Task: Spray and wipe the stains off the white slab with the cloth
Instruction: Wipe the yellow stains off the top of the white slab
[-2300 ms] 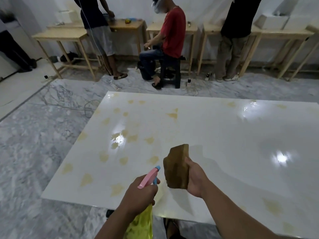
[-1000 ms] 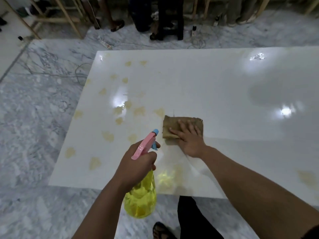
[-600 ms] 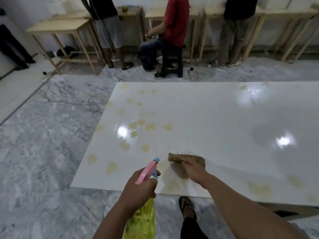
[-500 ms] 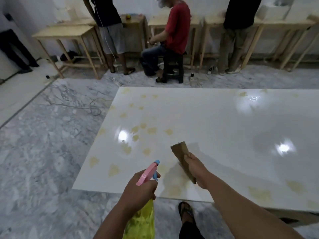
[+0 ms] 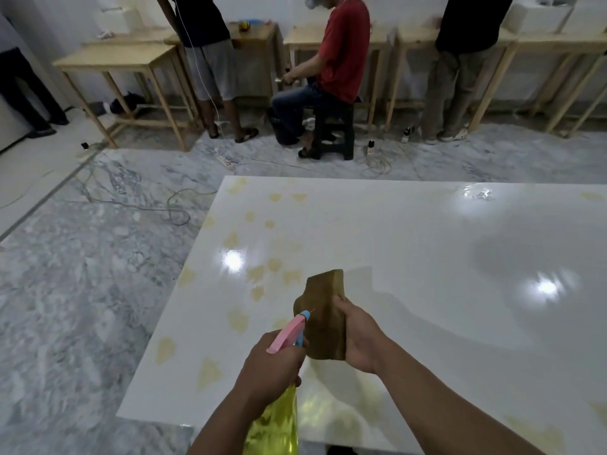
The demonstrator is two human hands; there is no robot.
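The right hand [image 5: 359,339] is gripping the cloth [image 5: 325,318] upright above the slab [image 5: 427,257], likely freeing the stains [image 5: 262,274] for spraying. The left hand [image 5: 267,366] is clenching the bottle [image 5: 272,425], aiming it forward.

The slab [image 5: 410,257] is glossy white, blotched with pale yellow stains [image 5: 256,273] — mostly on its left. The cloth [image 5: 325,323] is brown; the spray bottle [image 5: 274,425] is clear yellow with a pink-and-blue head. The floor [image 5: 82,274] is grey-veined marble.
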